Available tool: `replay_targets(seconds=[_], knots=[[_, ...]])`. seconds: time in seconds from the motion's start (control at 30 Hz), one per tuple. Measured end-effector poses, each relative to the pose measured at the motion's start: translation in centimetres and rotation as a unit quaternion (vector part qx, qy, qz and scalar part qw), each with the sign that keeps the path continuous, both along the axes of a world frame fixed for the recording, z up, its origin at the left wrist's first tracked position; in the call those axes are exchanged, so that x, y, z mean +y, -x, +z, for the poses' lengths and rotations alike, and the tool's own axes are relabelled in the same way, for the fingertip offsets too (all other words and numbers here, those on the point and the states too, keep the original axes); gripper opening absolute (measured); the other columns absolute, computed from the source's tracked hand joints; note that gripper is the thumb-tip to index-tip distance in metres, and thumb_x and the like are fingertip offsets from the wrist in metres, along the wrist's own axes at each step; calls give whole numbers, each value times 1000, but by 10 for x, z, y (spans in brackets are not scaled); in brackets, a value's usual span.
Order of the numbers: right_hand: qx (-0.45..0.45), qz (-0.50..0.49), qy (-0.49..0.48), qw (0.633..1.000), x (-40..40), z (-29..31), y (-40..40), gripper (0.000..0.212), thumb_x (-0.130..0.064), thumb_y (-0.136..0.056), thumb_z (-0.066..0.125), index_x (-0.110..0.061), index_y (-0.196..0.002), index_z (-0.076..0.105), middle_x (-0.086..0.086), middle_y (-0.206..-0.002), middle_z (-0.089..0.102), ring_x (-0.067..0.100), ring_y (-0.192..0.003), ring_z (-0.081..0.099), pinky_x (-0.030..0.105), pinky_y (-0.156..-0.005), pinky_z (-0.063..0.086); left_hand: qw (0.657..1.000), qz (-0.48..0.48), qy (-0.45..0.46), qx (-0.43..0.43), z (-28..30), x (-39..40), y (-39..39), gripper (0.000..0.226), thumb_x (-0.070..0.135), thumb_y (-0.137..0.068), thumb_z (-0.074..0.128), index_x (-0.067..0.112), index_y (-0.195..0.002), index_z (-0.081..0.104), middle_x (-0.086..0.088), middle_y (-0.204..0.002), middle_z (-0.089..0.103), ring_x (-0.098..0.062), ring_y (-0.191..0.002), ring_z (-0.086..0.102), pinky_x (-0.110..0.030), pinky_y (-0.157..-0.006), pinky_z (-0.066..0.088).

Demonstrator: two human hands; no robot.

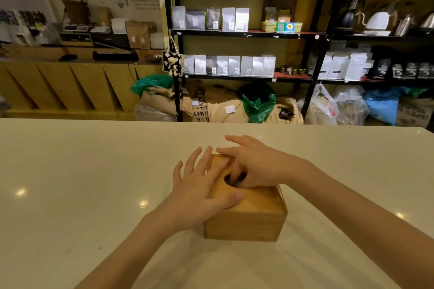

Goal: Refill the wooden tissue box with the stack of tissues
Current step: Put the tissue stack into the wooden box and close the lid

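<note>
Tissue box (246,218) sits on the white table (70,183) right in front of you, lid on. Your left hand (202,190) lies flat on the lid, fingers spread. Your right hand (256,166) dips fingertips into the lid's opening (231,180) (other fingers splayed).

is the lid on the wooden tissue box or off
On. The lid sits flush on the wooden tissue box; right hand fingers reach into its hole.

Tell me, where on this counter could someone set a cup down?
Nearly anywhere: the white counter lies bare left of the wooden box, right of it, and beyond it to the far edge. Only the box top is crowded, with the left hand and right hand on its lid.
</note>
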State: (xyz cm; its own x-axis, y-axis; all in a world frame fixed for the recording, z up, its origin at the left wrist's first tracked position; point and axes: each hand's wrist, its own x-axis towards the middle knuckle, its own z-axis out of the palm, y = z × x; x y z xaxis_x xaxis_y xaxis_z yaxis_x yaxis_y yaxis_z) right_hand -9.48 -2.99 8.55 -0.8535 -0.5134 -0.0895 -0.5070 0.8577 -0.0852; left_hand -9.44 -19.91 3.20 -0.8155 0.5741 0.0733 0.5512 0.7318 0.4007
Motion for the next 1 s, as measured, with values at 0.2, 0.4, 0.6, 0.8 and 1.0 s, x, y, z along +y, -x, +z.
replay_targets(seconds=[0.2, 0.4, 0.6, 0.8, 1.0], knots=[[32, 27, 6, 999, 2, -2, 0, 18, -38, -83, 58, -31, -86, 74, -5, -151, 30, 19, -140, 5, 40, -112, 4, 1000, -1, 4, -8, 2, -1, -1, 74, 76, -67, 26, 54, -134, 2, 11, -154, -14, -4, -134, -23, -45, -109, -14], [65, 32, 47, 996, 6, -7, -3, 16, -36, -83, 59, -31, -83, 75, -9, -148, 36, 14, -139, 6, 35, -111, 3, 1000, -1, 10, -12, 4, -1, -3, 75, 76, -67, 23, 53, -135, 2, 10, -154, -15, -5, -135, -23, -46, -110, -14], [75, 37, 58, 995, 10, -7, -6, 17, -36, -85, 58, -32, -83, 75, -9, -146, 39, 14, -138, 10, 34, -111, 9, 1000, 3, 7, -18, 5, -1, -4, 77, 75, -67, 24, 50, -137, 6, 10, -154, -14, -6, -136, -22, -46, -111, -12], [43, -3, 137, 990, 19, 4, -9, 12, -33, -79, 66, -28, -84, 75, -14, -142, 42, 3, -134, 12, 24, -105, 9, 1000, 3, -7, -13, 1, -1, -3, 77, 76, -66, 24, 50, -136, 9, 11, -154, -12, -2, -134, -22, -44, -110, -13], [-58, -69, 238, 967, 30, 13, -4, 9, -30, -85, 59, -31, -86, 67, -20, -128, 46, -6, -118, 27, 21, -98, 19, 1000, 7, -16, -13, -2, 0, -1, 76, 78, -65, 24, 54, -134, 4, 14, -153, -14, -2, -134, -22, -43, -109, -14]])
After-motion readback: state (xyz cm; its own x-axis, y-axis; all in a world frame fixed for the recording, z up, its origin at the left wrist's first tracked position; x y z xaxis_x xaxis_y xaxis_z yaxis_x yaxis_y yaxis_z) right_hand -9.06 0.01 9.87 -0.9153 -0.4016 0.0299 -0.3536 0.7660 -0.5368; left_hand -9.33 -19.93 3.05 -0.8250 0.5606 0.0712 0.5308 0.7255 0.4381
